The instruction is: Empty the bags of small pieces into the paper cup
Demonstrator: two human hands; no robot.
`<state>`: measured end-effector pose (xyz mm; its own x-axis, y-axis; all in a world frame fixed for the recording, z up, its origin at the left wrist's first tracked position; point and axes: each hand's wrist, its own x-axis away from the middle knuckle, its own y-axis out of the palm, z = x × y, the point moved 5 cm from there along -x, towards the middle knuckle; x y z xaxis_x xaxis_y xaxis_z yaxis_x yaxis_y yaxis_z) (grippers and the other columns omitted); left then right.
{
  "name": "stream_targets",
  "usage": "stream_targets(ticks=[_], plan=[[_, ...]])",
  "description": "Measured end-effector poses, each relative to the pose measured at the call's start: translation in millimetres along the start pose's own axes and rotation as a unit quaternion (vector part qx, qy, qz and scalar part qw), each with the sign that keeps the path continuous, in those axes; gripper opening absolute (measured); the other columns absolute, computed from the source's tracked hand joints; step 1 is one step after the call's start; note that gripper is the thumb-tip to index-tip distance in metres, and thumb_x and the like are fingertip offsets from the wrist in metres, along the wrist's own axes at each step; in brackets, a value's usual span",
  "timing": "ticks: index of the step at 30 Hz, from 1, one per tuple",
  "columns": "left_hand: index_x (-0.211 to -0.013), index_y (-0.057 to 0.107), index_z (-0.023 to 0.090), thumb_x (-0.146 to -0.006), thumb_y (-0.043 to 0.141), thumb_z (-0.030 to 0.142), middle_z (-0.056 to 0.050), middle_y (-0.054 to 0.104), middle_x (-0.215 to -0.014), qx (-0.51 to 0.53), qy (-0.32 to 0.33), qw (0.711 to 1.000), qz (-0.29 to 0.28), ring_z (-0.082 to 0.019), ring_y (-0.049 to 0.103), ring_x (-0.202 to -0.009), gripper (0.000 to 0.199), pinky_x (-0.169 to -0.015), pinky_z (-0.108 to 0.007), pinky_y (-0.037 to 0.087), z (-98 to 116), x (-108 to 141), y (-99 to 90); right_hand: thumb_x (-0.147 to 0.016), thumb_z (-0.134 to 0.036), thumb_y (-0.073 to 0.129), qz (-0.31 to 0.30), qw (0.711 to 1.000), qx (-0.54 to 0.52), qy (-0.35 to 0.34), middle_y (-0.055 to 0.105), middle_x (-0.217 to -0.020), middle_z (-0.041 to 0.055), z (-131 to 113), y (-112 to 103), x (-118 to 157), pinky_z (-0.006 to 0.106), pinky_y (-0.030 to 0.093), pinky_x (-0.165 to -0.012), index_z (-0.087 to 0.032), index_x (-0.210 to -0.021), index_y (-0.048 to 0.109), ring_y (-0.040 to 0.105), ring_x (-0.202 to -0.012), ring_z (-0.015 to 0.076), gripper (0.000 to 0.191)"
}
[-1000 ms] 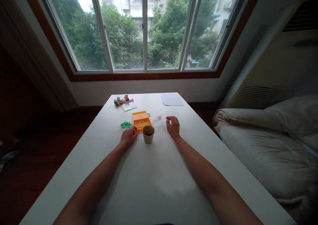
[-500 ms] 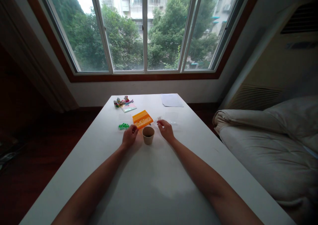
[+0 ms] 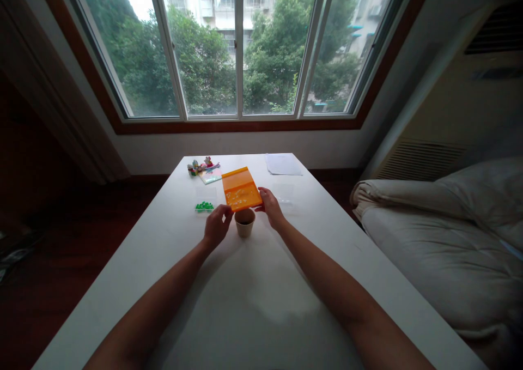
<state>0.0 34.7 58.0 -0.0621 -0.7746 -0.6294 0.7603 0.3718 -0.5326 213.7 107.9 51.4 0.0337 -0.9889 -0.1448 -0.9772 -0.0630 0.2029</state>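
An orange open case (image 3: 241,189) with small pale pieces in its near half is held up just behind and above a brown paper cup (image 3: 244,225). My left hand (image 3: 218,224) grips the case's near left corner. Its right edge is in the grip of my right hand (image 3: 269,205). The cup stands upright on the white table, between my hands. To the left, a clear box of green pieces (image 3: 204,206) lies with its lid open. Behind my right hand rests another clear box (image 3: 286,195), its contents too faint to tell.
Small colourful figurines (image 3: 198,167) stand at the table's back left beside a pastel card or booklet (image 3: 211,175). White papers (image 3: 283,164) lie at the back right. A cushioned seat (image 3: 433,239) is right of the table (image 3: 261,304).
The orange case has been lifted off the table and turned more squarely toward me. My right hand has moved from beside it to take hold of its right edge.
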Motion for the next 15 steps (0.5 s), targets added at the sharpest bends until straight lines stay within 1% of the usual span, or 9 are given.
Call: stream_targets(ticks=[3, 6, 9, 12, 14, 15], plan=[[-0.097, 0.058, 0.022, -0.098, 0.048, 0.027, -0.004, 0.062, -0.089, -0.008, 0.030, 0.999, -0.019, -0.018, 0.058, -0.082, 0.011, -0.077, -0.030, 0.045, 8.2, 0.9, 1.7, -0.088, -0.056, 0.060, 0.002, 0.999, -0.032, 0.002, 0.072, -0.105, 0.0029, -8.7, -0.5, -2.1, 0.028, 0.059, -0.058, -0.025, -0.119, 0.059, 0.071, -0.083, 0.0186, 0.045], [-0.097, 0.058, 0.022, -0.098, 0.046, 0.026, -0.004, 0.061, -0.088, -0.012, 0.048, 0.998, -0.035, -0.018, 0.058, -0.083, 0.013, -0.078, -0.031, 0.047, 14.8, 2.1, 3.6, -0.089, -0.056, 0.058, -0.011, 0.997, -0.070, 0.004, 0.074, -0.103, 0.0030, -19.0, -0.7, -5.8, 0.033, 0.062, -0.067, -0.024, -0.111, 0.061, 0.071, -0.088, 0.0216, 0.039], [-0.099, 0.060, 0.023, -0.099, 0.046, 0.026, -0.006, 0.062, -0.093, 0.002, 0.062, 0.997, -0.047, -0.020, 0.059, -0.087, 0.014, -0.082, -0.032, 0.048, 20.0, 3.4, 4.7, -0.088, -0.054, 0.061, -0.010, 0.994, -0.101, 0.033, 0.075, -0.092, 0.0043, -22.5, -2.9, -9.5, 0.037, 0.062, -0.066, -0.022, -0.103, 0.062, 0.072, -0.083, 0.0246, 0.035], [-0.102, 0.061, 0.024, -0.100, 0.046, 0.027, -0.008, 0.064, -0.102, 0.020, 0.075, 0.995, -0.061, -0.022, 0.061, -0.097, 0.016, -0.088, -0.035, 0.049, 24.4, 4.9, 5.1, -0.087, -0.052, 0.062, 0.001, 0.991, -0.113, 0.069, 0.075, -0.086, 0.0065, -19.1, -4.5, -11.2, 0.039, 0.061, -0.063, -0.021, -0.100, 0.062, 0.072, -0.076, 0.0261, 0.034], [-0.105, 0.061, 0.024, -0.099, 0.047, 0.028, -0.008, 0.064, -0.105, 0.032, 0.071, 0.995, -0.066, -0.023, 0.061, -0.100, 0.016, -0.091, -0.037, 0.049, 25.6, 5.5, 5.1, -0.087, -0.053, 0.061, 0.024, 0.992, -0.104, 0.070, 0.074, -0.082, 0.0059, -17.7, -5.6, -11.5, 0.039, 0.060, -0.062, -0.021, -0.098, 0.061, 0.071, -0.073, 0.0258, 0.034], [-0.109, 0.061, 0.024, -0.099, 0.048, 0.029, -0.009, 0.063, -0.107, 0.039, 0.066, 0.995, -0.065, -0.023, 0.061, -0.102, 0.017, -0.092, -0.038, 0.050, 25.5, 5.7, 5.1, -0.087, -0.054, 0.059, 0.039, 0.993, -0.094, 0.058, 0.073, -0.080, 0.0050, -18.6, -6.6, -11.6, 0.039, 0.060, -0.061, -0.021, -0.096, 0.061, 0.071, -0.071, 0.0254, 0.034]])
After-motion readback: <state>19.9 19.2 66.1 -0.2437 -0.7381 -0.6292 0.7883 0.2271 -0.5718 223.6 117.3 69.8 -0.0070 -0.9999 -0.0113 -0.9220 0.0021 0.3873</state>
